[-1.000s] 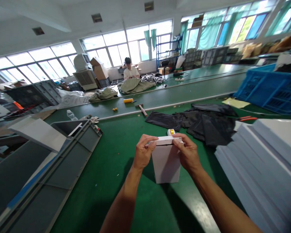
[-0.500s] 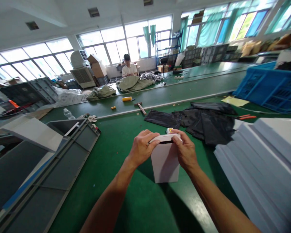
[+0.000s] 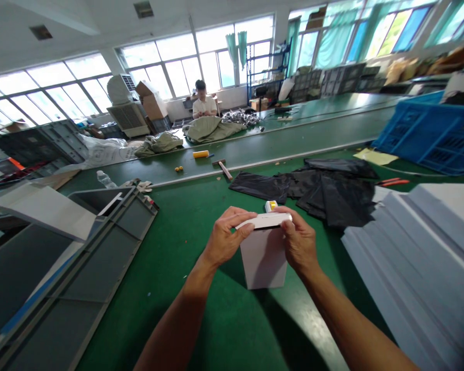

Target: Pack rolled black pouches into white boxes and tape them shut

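A tall white cardboard box [image 3: 265, 263] stands upright on the green work surface in front of me. Its white top flap [image 3: 268, 222] is pinched at both ends, with a thin dark gap under its front edge. My left hand [image 3: 226, 237] is closed on the flap's left end, thumb in front and fingers over the top. At the right end, my right hand [image 3: 301, 242] grips the same flap between thumb and fingers. Just behind the box sits a small white and yellow item [image 3: 271, 206], partly hidden.
Black plastic bags [image 3: 325, 190] lie beyond my right hand, near stacked pale sheets [image 3: 417, 257] and a blue crate [image 3: 429, 136]. On the left stands a grey bin [image 3: 96, 278]. A hammer [image 3: 225, 169] lies farther back. A person [image 3: 204, 105] sits across the belt.
The flap has tilted slightly, showing more of its white top and right end. My right thumb has shifted a little along it. The box stays in place.
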A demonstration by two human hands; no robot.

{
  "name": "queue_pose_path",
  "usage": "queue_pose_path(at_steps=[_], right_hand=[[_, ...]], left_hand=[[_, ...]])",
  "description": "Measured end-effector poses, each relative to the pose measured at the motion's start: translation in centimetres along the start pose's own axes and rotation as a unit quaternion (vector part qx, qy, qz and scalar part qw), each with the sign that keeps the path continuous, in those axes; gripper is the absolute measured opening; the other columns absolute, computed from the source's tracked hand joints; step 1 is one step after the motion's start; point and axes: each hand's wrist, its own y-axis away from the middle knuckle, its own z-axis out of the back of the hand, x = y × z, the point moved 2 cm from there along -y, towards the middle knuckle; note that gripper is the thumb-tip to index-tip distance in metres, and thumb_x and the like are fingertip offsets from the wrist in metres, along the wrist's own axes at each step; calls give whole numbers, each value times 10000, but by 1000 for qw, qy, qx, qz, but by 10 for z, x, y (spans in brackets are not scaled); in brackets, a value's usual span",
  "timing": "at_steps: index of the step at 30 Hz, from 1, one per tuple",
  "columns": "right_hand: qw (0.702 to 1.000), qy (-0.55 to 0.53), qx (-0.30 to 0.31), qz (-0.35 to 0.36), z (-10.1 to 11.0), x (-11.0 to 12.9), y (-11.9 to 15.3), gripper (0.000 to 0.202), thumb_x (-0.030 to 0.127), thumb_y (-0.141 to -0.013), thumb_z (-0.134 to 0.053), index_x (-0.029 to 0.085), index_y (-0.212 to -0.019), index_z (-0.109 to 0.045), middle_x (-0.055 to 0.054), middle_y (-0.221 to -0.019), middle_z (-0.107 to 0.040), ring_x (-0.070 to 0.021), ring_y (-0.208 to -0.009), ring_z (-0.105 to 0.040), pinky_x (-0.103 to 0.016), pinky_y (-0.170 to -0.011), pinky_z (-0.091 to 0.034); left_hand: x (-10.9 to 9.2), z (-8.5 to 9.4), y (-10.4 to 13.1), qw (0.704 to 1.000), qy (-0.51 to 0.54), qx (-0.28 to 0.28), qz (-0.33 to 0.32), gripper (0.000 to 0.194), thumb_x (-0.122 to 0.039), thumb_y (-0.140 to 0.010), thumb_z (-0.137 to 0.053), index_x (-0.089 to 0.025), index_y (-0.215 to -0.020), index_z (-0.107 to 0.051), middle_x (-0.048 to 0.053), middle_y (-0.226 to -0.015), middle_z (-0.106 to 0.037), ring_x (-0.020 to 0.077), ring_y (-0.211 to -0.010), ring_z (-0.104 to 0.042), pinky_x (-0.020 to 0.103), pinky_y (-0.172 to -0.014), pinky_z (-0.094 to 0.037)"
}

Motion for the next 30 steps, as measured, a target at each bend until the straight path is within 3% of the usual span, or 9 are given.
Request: queue_pose_path(at_steps=[7, 18, 22, 27, 30], right_hand=[[1000, 15, 7, 7, 4, -3, 4, 389, 565, -792, -663, 259, -1031, -690, -22, -1008, -687, -242, -893, -617, -321, -780, -467], [997, 70, -6, 25, 2, 0, 7, 341, 494, -864, -609, 261, -1107, -667, -35, -1107, -666, -247, -986, -601, -355, -880, -454], [996, 76, -5, 39, 2, 3, 8, 309, 464, -869, -616, 273, -1107, -668, -25, -1083, -671, -236, -975, -604, -339, -873, -458], [997, 63, 6, 38, 2, 4, 7, 300, 452, -865, -626, 271, -1102, -654, -28, -1074, -663, -233, -945, -606, -347, -855, -467], [998, 46, 26, 28, 1, 1, 3, 292, 441, -868, -630, 281, -1112, -646, -22, -1066, -660, -224, -915, -609, -346, -835, -472]], left_hand=[[6, -3, 11, 1000, -21, 8, -3, 254, -338, -883, -614, -259, -1102, -715, 87, -1139, -607, 217, -1099, -563, 396, -983, -455], [7, -2, 4, 997, -60, -5, -39, 226, -303, -876, -624, -260, -1073, -727, 68, -994, -661, 185, -965, -606, 333, -863, -504], [3, 0, 0, 996, -80, -8, -34, 444, -312, -851, -659, -262, -1287, -596, 52, -984, -673, 178, -924, -593, 333, -871, -486], [-3, 1, -8, 987, -142, 66, -47, 306, -315, -896, -572, -220, -1163, -687, 74, -936, -624, 189, -904, -563, 344, -833, -485], [-3, 1, -12, 973, -198, 95, -70, 349, -304, -930, -496, -230, -1238, -640, 82, -959, -600, 198, -930, -535, 369, -855, -472]])
